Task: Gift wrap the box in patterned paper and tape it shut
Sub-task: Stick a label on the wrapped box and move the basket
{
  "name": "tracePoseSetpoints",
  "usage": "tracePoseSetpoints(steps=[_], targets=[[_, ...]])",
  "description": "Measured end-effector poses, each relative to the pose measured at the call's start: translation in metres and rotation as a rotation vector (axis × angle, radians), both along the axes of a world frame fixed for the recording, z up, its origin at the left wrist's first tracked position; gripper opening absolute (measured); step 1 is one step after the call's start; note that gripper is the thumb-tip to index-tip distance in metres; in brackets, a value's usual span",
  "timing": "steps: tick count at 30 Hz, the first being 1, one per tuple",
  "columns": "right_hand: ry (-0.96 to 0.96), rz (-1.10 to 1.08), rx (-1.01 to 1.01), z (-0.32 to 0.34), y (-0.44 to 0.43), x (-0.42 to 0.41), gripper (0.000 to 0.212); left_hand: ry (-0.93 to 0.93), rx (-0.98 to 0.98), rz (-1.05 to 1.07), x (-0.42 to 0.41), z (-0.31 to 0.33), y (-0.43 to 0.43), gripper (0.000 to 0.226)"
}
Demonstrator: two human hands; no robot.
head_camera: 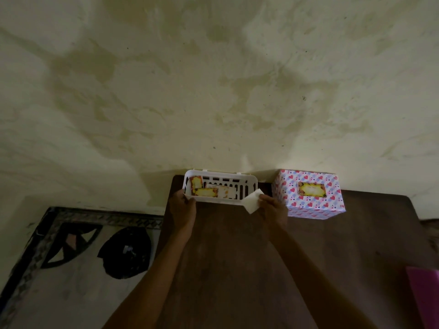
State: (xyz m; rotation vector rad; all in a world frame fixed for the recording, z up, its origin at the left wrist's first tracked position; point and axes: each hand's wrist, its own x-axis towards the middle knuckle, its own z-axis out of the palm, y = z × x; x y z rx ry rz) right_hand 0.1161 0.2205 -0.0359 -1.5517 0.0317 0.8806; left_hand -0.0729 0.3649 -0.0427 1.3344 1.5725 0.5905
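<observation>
Head view looks down over a dark wooden table (237,257) whose far edge meets a stained pale wall (213,91). The table's left edge drops to a floor mat (71,233) with a black object (128,252) lying on it. Its right far corner is rounded, and a pink object (425,298) cuts in at the lower right. The near and middle stretch of the tabletop between the two forearms is bare wood.

The box (308,200), already covered in heart-patterned paper, stands at the far right of the table against the wall. Its long axis runs roughly left to right along the wall, and its top face with a yellow label (311,189) points up.

Just left of it, apart by a narrow gap, a white slotted basket (221,175) sits against the wall too, with yellow-bordered cards (205,192) inside. The left hand (183,210) appears to curl its fingers round the basket's near-left corner, though dim light blurs them. The right hand (273,210) pinches a white paper slip (253,201) by one edge, just over the basket's near-right corner and close beside the box
</observation>
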Motion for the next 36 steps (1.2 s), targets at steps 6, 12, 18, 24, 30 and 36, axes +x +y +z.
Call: tracePoseSetpoints(steps=[6,12,18,24,30,36], targets=[[-0.242,0.344,-0.112,0.01,-0.025,-0.014,0.027,-0.229,-0.217,-0.205,-0.004,0.025,-0.079,0.021],[-0.314,0.59,-0.108,0.006,-0.034,-0.036,0.034,-0.225,-0.355,-0.194,-0.007,0.032,-0.122,0.025],[-0.254,0.719,-0.073,-0.002,-0.034,-0.064,0.02,-0.129,-0.262,-0.037,-0.031,0.022,-0.129,0.017],[-0.155,0.781,-0.095,0.002,-0.021,-0.125,0.013,-0.117,-0.203,0.059,-0.084,0.018,-0.113,0.016],[-0.207,0.745,-0.171,0.002,0.044,-0.231,0.009,-0.155,-0.212,0.204,-0.195,-0.003,-0.047,0.007],[-0.302,0.787,-0.317,-0.057,0.135,-0.359,0.022,-0.112,-0.224,0.206,-0.332,-0.069,0.041,0.004]])
